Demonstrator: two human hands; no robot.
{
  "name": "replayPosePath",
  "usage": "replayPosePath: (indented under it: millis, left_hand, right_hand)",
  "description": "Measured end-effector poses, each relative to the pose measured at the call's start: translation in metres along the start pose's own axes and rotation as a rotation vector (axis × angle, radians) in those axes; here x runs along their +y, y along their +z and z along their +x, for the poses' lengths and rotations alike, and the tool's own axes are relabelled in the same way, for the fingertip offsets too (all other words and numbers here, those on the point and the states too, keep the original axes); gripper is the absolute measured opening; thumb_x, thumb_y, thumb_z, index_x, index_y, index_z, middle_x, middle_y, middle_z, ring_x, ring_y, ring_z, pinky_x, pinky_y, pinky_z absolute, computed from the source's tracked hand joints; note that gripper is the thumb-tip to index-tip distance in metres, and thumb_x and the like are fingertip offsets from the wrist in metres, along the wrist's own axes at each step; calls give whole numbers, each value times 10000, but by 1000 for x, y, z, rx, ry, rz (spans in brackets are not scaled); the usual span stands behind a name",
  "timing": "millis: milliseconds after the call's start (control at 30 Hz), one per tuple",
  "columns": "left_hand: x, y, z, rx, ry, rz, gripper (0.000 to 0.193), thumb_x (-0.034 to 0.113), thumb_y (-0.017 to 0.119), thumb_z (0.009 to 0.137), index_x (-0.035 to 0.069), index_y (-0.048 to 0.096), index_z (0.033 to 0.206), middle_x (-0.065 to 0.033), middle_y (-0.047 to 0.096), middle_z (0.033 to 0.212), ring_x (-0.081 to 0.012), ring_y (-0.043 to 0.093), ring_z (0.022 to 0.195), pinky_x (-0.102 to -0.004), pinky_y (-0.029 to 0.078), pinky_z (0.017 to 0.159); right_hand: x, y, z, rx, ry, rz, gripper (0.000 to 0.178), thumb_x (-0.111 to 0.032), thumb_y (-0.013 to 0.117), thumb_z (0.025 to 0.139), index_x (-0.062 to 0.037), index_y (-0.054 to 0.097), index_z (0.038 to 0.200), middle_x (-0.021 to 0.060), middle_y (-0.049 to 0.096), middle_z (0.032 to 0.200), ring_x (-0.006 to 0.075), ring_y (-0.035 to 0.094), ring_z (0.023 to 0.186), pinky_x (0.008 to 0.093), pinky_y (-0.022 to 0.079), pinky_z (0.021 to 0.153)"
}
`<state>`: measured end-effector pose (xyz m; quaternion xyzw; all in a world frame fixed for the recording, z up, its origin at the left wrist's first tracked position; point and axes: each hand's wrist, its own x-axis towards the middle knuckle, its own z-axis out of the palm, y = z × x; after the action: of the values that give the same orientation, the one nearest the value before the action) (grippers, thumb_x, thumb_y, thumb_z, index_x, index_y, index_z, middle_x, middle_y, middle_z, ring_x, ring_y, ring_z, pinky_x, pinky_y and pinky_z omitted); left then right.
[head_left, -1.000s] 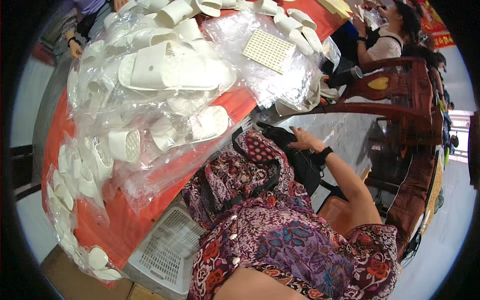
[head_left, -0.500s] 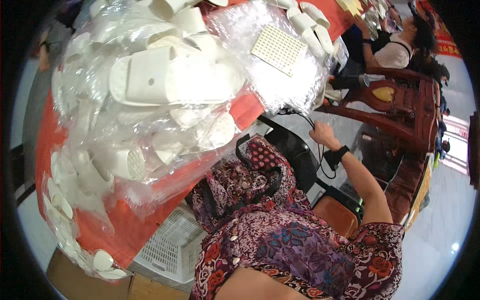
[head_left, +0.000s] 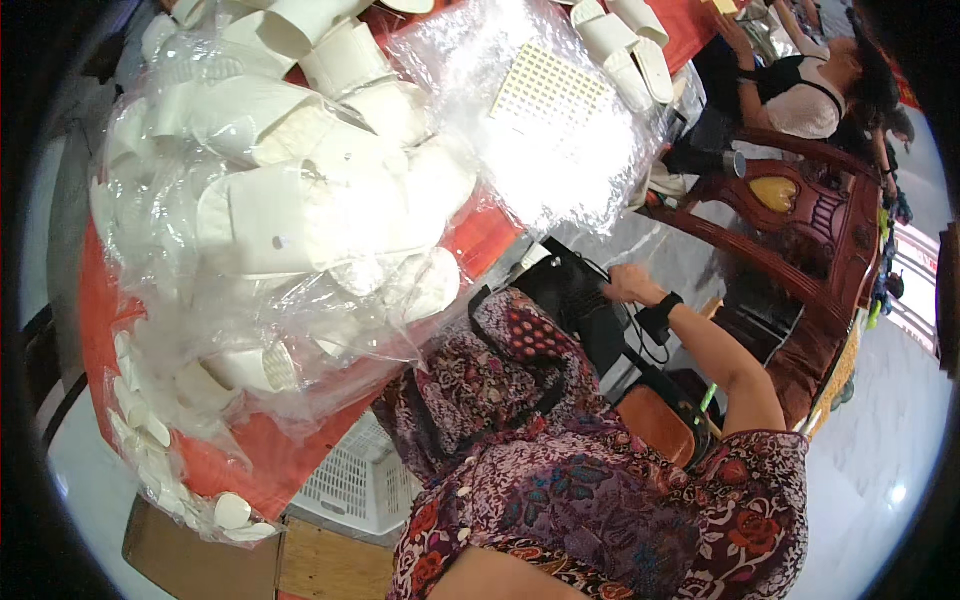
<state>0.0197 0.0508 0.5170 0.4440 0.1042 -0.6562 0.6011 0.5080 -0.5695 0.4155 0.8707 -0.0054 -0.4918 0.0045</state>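
Note:
My right hand (head_left: 632, 285) hangs to the right of the table with its fingers curled closed, a black band round its wrist. A thin black cord (head_left: 645, 345) loops just below it, and a black case-like thing (head_left: 585, 305) lies to its left. What the fingers hold, if anything, is hidden. Only a bare part of my left arm (head_left: 495, 575) shows at the lower edge; my left hand is out of view. White slippers (head_left: 285, 215) in clear plastic wrap heap on the red-covered table (head_left: 485, 240), left of my body.
A pale sheet of small dots (head_left: 548, 85) rests on shiny clear plastic. Below the table edge stands a white slatted basket (head_left: 365, 485). A carved wooden chair (head_left: 800, 215) is on the right, near a brown seat (head_left: 655, 425). Another person (head_left: 800, 95) sits beyond.
The view has shifted, so the table things sit slightly differently. My right hand has moved a little left and down. More of the black case-like thing now shows beside it.

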Motion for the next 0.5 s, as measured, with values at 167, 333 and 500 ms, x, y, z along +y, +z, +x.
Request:
replayPosePath:
  millis: [167,333,500]
  left_hand:
    - [-24,-12,23,39,31,76,402,386,460,983,92,553,1240,-130,574,1202,-248,596,1005,-401,524,810]
    - [-75,10,68,73,83,127,406,389,457,983,93,551,1245,-131,572,1205,-250,594,1009,-404,523,813]
    - [-114,10,92,96,101,208,410,391,455,983,94,548,1250,-131,570,1209,-251,592,1014,-407,523,817]
  right_hand:
    - [-34,-11,5,-95,-105,-54,367,-316,546,745,27,677,752,256,659,813,425,643,806,474,514,750]
    - [-5,13,-2,-217,-85,-99,385,-328,540,749,34,670,754,188,665,702,336,668,698,452,523,669]
    - [26,46,-46,-410,122,72,334,-296,548,786,12,657,718,130,663,705,225,646,602,345,505,531]
